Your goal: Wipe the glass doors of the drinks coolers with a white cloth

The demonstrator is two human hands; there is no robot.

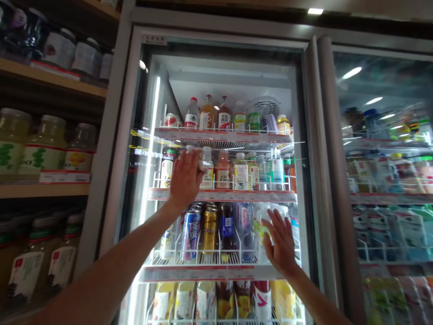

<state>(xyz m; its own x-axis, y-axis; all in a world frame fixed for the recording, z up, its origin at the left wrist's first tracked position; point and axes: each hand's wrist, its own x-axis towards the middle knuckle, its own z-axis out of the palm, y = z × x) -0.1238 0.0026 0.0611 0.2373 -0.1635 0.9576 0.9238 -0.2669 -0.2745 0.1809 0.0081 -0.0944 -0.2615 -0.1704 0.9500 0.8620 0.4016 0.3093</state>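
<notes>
My left hand (186, 177) is raised against the glass door (216, 56) of an upright drinks fridge, in front of the second shelf. Its fingers are together, and a pale piece of what looks like cloth (202, 160) shows at their right edge; most of it is hidden under the hand. Lower and to the right, my right hand (280, 241) is open with fingers spread, at the glass in front of the third shelf, and holds nothing. Behind the glass near the left hand stand juice bottles (223, 170); a clear water bottle (245, 225) is left of the right hand.
Cans (191, 234) and more bottles (206, 115) fill the wire shelves behind the glass. A long vertical handle (320, 135) runs along the door's right side. Another glass-fronted fridge (389, 180) adjoins it. Wooden shelves (50, 189) with jars and bottles stand at left.
</notes>
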